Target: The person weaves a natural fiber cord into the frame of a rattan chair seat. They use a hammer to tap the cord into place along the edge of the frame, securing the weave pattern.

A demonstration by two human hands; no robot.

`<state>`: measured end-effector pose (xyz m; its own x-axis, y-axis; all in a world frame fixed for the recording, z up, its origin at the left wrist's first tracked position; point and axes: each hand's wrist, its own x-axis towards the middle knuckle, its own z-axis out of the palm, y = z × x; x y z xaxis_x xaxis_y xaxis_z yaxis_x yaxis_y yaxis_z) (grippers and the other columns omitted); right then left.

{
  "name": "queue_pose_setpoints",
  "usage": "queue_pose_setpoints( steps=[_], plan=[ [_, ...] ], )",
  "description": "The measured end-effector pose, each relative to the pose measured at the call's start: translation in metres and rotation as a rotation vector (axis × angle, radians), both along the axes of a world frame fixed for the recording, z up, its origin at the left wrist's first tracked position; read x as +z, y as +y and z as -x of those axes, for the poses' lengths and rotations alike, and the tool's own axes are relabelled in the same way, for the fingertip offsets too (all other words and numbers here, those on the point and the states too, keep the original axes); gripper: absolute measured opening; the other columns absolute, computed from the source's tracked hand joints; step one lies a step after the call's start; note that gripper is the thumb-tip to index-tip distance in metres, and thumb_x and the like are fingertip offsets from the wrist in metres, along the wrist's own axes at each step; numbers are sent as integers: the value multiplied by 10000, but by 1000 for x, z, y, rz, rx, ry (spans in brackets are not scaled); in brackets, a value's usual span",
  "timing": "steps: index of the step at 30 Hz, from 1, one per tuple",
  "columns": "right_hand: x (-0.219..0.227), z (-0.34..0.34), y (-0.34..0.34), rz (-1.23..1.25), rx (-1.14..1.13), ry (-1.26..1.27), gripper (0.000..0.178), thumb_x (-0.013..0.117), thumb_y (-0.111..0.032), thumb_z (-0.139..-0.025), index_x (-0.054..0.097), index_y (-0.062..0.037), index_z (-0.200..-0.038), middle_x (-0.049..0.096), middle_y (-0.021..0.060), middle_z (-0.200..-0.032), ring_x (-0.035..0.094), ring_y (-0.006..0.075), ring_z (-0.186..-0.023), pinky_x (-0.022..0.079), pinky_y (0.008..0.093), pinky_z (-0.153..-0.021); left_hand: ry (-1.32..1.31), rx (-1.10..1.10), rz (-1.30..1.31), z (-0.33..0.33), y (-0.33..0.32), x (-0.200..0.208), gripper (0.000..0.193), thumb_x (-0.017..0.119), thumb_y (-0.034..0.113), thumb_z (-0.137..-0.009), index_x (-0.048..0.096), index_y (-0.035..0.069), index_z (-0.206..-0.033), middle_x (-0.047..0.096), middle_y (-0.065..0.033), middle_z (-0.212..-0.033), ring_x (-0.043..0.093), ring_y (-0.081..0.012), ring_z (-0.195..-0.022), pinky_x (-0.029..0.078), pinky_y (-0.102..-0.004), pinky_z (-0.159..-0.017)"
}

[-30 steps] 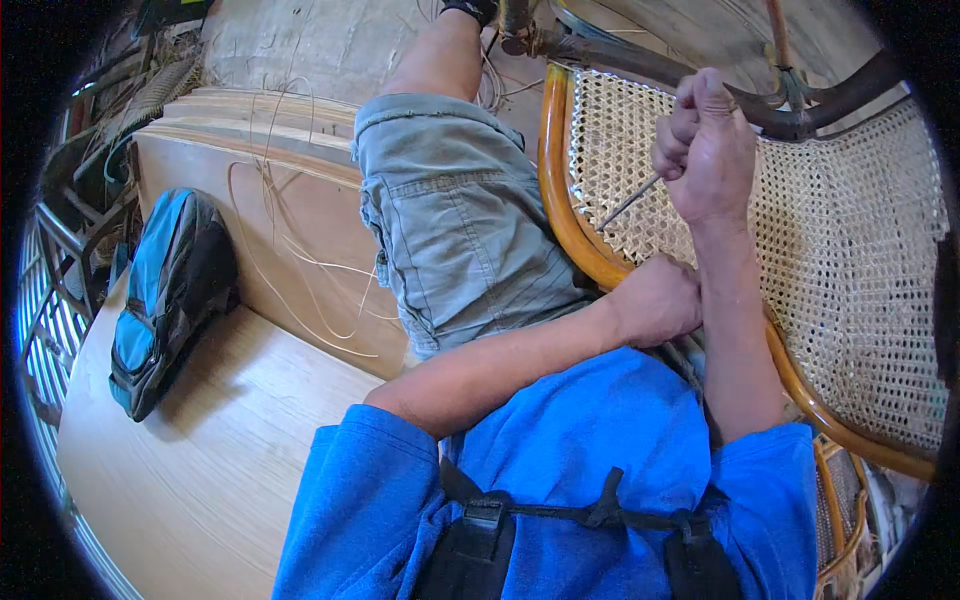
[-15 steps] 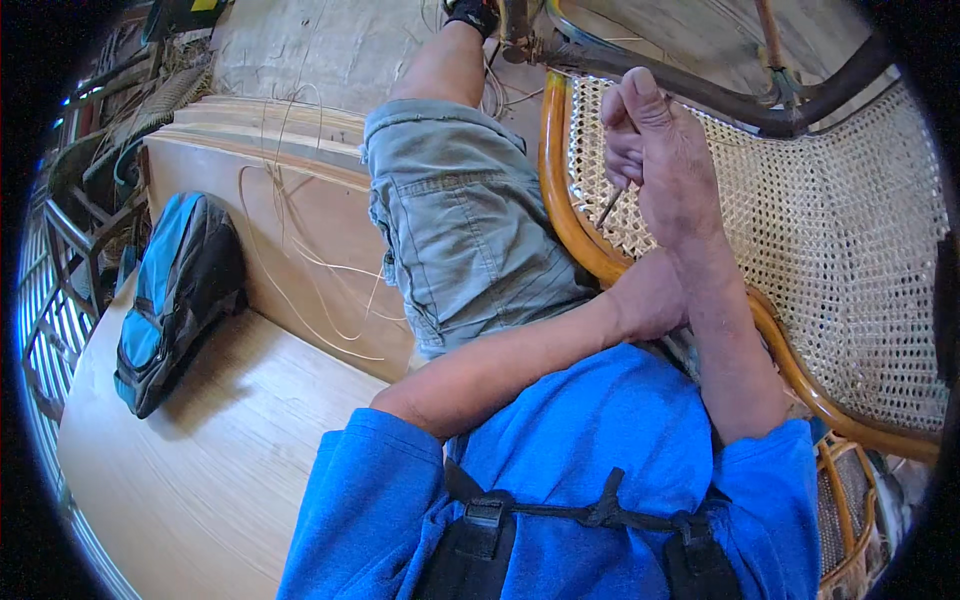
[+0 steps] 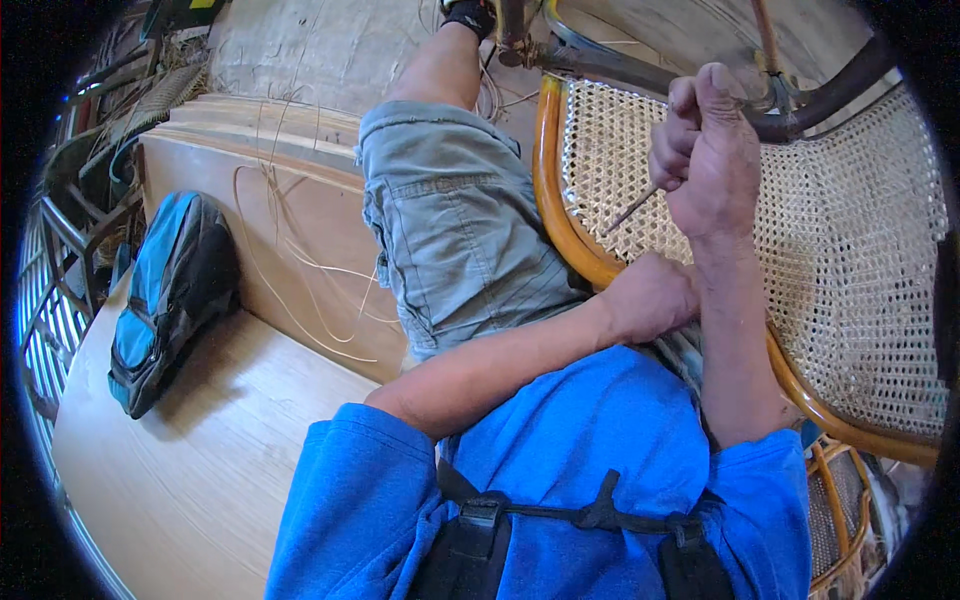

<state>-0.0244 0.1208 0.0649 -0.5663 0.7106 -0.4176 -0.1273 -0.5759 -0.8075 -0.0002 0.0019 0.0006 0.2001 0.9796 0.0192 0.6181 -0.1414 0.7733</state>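
My right hand (image 3: pixel 712 160) is raised over a woven cane panel (image 3: pixel 850 220), thumb up and fingers curled round a thin pointed awl (image 3: pixel 630 212). Its dark shaft slants down left, with the tip close to the weave just inside the panel's glossy bent rattan frame (image 3: pixel 550 170). Whatever handle it has is hidden in my fist. My left hand (image 3: pixel 652 298) is closed beside the frame's lower edge, the left forearm reaching across my body and the hand next to my right wrist. What its fingers hold, if anything, is hidden.
A blue and black backpack (image 3: pixel 170 300) rests on a pale wooden board (image 3: pixel 220 450) at left. Loose cane strands (image 3: pixel 300 260) hang over stacked boards. My leg in grey shorts (image 3: pixel 460 220) lies beside the frame. Dark curved poles (image 3: pixel 640 75) cross at the top right.
My right hand has moved to the right with the awl, and more of the shaft shows. My left fist has come into clearer view beside the frame.
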Motion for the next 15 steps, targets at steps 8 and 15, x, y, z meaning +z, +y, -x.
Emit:
queue_pose_setpoints(
  steps=[8,15],
  plan=[
    [-16,-1,-9,38,-9,-65,478,558,-560,-830,478,-101,-727,286,-59,-462,247,50,-361,195,216,-333,-137,-18,203,3,1,0,152,522,175,-773,622,77,-832,645,-167,-839,618,-359,-778,499,-453,-674],
    [-18,-1,-6,34,-11,-35,468,554,-548,-839,490,-96,-738,289,-58,-461,248,46,-357,197,214,-330,-148,-28,147,2,2,-3,171,518,192,-768,614,77,-850,637,-159,-830,614,-363,-767,497,-461,-655]
  ],
)
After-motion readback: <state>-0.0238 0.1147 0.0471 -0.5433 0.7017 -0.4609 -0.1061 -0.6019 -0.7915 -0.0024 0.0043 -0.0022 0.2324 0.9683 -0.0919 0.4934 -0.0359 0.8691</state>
